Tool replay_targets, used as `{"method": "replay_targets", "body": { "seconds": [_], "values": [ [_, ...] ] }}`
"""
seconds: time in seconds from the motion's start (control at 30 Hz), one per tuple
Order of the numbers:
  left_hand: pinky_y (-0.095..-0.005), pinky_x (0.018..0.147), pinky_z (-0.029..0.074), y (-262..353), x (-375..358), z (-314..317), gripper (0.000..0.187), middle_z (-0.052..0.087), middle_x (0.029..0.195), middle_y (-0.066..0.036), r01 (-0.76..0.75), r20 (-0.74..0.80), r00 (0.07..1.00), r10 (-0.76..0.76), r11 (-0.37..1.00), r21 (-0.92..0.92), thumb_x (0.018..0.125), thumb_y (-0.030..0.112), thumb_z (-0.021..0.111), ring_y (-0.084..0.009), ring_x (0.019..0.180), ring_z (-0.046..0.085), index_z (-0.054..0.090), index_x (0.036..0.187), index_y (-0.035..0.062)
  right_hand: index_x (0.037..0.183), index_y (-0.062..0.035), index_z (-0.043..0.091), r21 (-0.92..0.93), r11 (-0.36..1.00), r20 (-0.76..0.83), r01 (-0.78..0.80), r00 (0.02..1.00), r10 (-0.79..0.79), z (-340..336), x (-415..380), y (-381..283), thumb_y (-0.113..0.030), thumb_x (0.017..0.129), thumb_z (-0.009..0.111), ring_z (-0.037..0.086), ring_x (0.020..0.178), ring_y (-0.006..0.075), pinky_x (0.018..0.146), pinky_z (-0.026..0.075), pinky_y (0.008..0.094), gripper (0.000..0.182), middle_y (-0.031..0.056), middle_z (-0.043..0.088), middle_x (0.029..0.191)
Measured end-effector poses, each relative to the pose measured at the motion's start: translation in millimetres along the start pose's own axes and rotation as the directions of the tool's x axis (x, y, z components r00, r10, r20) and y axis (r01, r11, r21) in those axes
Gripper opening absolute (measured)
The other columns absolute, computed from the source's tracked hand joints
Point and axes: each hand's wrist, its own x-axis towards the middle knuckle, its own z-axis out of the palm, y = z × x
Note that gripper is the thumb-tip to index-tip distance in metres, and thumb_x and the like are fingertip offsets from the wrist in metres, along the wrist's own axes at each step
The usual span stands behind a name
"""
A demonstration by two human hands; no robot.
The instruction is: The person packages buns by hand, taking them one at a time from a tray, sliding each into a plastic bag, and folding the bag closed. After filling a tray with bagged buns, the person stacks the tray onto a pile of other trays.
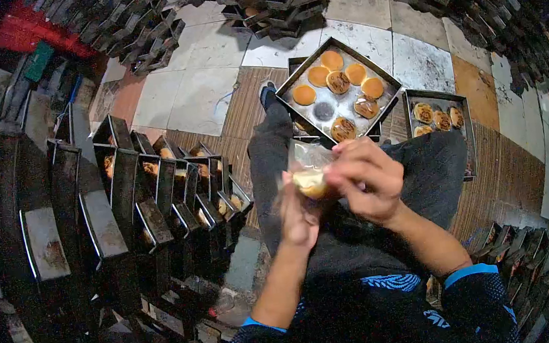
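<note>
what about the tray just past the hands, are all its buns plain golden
No, some buns in the tray have dark brown tops.

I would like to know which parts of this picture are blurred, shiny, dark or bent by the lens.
In the head view, the left hand is smeared at the fingers, probably by motion, and the bun looks soft; the clear plastic catches pale glare; the stacked pans seem bowed by the wide lens; the corners sink into shadow, while the pale floor tiles are brighter.

Edges away from large tray point(348, 104): dark, noisy, bent. Floor point(357, 37) beyond it brightest. Below it: left hand point(298, 217) motion-blurred, bag point(312, 156) glinting.
</note>
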Motion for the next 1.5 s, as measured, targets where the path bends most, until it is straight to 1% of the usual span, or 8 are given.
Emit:
{"method": "replay_targets", "body": {
  "seconds": [0.2, 0.37, 0.83, 0.97, 1.13, 1.23, 1.3, 1.5],
  "values": [
    [-0.034, 0.081, 0.051, 40.3, 5.2, -15.5, 0.023, 0.067, 0.095, -0.016, -0.596, 0.235, 0.68, 0.695, 0.336, 0.729, 0.092, 0.021, 0.064, -0.0247, 0.086, 0.066, 0.066, 0.093, -0.0011, 0.088, 0.002, 0.07, 0.23, 0.847, 0.08, -0.48, 0.876, 0.475, 4.1, 0.1, 1.0, -0.005, 0.083, 0.071, 0.063, 0.077, 0.0187, 0.071, 0.05, 0.0281, 0.008, 0.0113, 0.067, 0.083],
    [-0.0323, 0.071, 0.05, 77.6, 10.7, -48.7, 0.008, 0.063, 0.091, -0.009, -0.663, 0.56, 0.33, 0.76, -0.236, 0.711, 0.085, 0.013, 0.069, -0.0249, 0.079, 0.062, 0.07, 0.091, 0.0069, 0.089, -0.0024, 0.071, -0.045, 0.99, 0.073, 0.133, 0.989, -0.129, 13.6, -4.2, 27.0, -0.003, 0.072, 0.076, 0.061, 0.074, 0.0214, 0.066, 0.048, 0.032, 0.017, 0.0091, 0.063, 0.085],
    [-0.0276, 0.057, 0.048, 40.8, 83.2, -70.2, 0.011, 0.061, 0.07, -0.008, -0.442, 0.296, 0.448, 0.843, -0.079, 0.894, 0.078, 0.004, 0.073, -0.0178, 0.061, 0.06, 0.069, 0.088, -0.0008, 0.077, -0.004, 0.068, -0.112, 0.991, 0.173, -0.067, 0.981, 0.086, 107.7, 12.7, 101.6, -0.009, 0.079, 0.071, 0.052, 0.059, 0.0217, 0.055, 0.043, 0.0335, 0.006, 0.0085, 0.055, 0.066],
    [-0.0221, 0.056, 0.044, 50.7, 36.3, -87.2, 0.007, 0.06, 0.071, -0.004, -0.223, -0.275, 0.873, 0.402, 0.832, 0.507, 0.087, 0.003, 0.066, -0.0106, 0.061, 0.055, 0.068, 0.089, -0.0036, 0.07, 0.0004, 0.061, -0.202, 0.842, -0.04, -0.5, 0.863, 0.503, 90.0, -26.5, 87.2, -0.011, 0.09, 0.063, 0.046, 0.052, 0.0202, 0.051, 0.036, 0.0349, 0.023, 0.0111, 0.05, 0.06],
    [-0.0288, 0.067, 0.053, 21.9, -47.5, -112.1, 0.014, 0.066, 0.08, -0.012, -0.156, 0.067, 0.884, 0.463, 0.155, 0.976, 0.079, 0.007, 0.075, -0.0163, 0.076, 0.065, 0.069, 0.086, -0.0035, 0.07, 0.0008, 0.063, -0.285, 0.436, 0.232, -0.854, 0.38, 0.895, 56.8, -122.1, 55.7, -0.02, 0.091, 0.062, 0.048, 0.052, 0.0233, 0.052, 0.037, 0.0383, 0.03, 0.0134, 0.052, 0.059],
    [-0.0264, 0.064, 0.052, 49.9, -45.0, -128.8, 0.015, 0.066, 0.08, -0.012, -0.581, 0.489, 0.789, 0.372, 0.193, 0.791, 0.079, 0.007, 0.076, -0.0145, 0.073, 0.064, 0.068, 0.087, -0.0039, 0.072, -0.0004, 0.067, -0.297, 0.73, 0.248, -0.616, 0.688, 0.682, 35.9, -104.8, 59.5, -0.018, 0.089, 0.063, 0.053, 0.053, 0.0265, 0.053, 0.039, 0.0391, 0.025, 0.016, 0.056, 0.061],
    [-0.0195, 0.048, 0.04, 44.7, -38.8, -75.4, 0.018, 0.063, 0.069, -0.005, -0.218, -0.119, 0.781, 0.613, 0.446, 0.868, 0.088, 0.012, 0.07, -0.0061, 0.056, 0.053, 0.065, 0.087, -0.0057, 0.081, -0.0021, 0.071, -0.349, 0.665, 0.211, -0.66, 0.637, 0.742, 25.2, -55.5, 48.3, -0.017, 0.081, 0.073, 0.061, 0.065, 0.0288, 0.061, 0.047, 0.0379, 0.015, 0.0144, 0.065, 0.074],
    [-0.02, 0.058, 0.04, 81.6, 49.3, -74.7, 0.019, 0.063, 0.077, -0.001, -0.05, -0.247, 0.908, 0.338, 0.674, 0.737, 0.093, 0.014, 0.062, -0.0048, 0.066, 0.054, 0.068, 0.094, -0.0036, 0.126, -0.0024, 0.056, -0.11, 0.944, 0.69, -0.312, 0.659, 0.299, 70.6, -15.2, 86.0, -0.024, 0.073, 0.08, 0.064, 0.104, 0.0304, 0.095, 0.047, 0.0375, 0.062, 0.0175, 0.065, 0.113]
  ]
}}
